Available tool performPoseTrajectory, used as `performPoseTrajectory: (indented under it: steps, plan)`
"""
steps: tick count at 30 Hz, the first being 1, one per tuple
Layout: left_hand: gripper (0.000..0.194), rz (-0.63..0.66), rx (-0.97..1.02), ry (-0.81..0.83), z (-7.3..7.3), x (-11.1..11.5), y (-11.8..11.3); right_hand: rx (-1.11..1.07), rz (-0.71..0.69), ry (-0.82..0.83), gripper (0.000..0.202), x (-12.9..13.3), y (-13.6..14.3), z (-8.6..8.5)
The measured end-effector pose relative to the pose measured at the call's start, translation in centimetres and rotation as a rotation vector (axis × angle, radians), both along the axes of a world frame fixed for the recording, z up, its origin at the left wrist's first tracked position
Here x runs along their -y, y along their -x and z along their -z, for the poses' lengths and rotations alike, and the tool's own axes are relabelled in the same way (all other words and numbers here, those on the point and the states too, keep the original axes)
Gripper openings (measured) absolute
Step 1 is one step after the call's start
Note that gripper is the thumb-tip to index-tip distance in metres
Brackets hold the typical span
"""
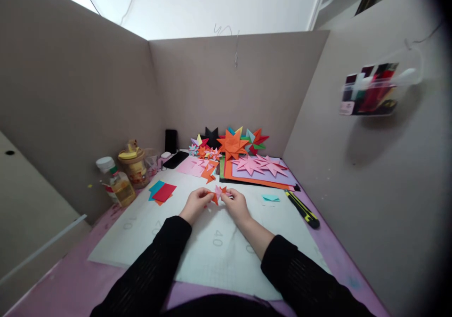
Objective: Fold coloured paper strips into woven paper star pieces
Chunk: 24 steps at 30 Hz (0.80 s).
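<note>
Between my hands is a small folded paper star (218, 192) in pink and orange, held just above the white mat (197, 246). My left hand (196, 204) pinches its left side with closed fingertips. On the other side, my right hand (237, 206) grips the star's right edge between thumb and fingers. The fingers cover part of the paper. Behind the hands, folded orange paper pieces (209, 170) lie beside a pink sheet (187, 166) with pink pieces on it. A folded turquoise paper piece (270, 198) rests to the right of my right hand.
Red and blue paper squares (165, 192) lie at left, near a bottle (120, 185) and a lidded jar (136, 166). A yellow-black utility knife (302, 209) lies at right. Pink paper stars (249, 165) sit on stacked sheets, with an orange star (233, 143) behind. Partition walls enclose the table.
</note>
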<state>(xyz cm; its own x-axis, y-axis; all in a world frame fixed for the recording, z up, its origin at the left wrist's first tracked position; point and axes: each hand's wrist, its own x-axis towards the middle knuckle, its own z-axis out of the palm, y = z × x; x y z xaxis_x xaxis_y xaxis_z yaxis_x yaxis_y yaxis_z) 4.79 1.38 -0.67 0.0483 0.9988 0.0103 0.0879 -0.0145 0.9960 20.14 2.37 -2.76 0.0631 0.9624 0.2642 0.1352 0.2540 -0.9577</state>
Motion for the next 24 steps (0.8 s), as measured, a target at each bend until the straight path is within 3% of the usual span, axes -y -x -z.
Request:
performPoseTrajectory:
  steps: [11, 24]
  plan:
    - [0.027, -0.023, -0.029, -0.026, 0.21, -0.24, -0.09, -0.006, -0.039, -0.007, 0.021, -0.22, -0.20, 0.38]
    - [0.027, -0.005, -0.042, -0.060, 0.32, -0.30, -0.13, -0.017, 0.007, -0.013, 0.019, -0.26, -0.20, 0.24]
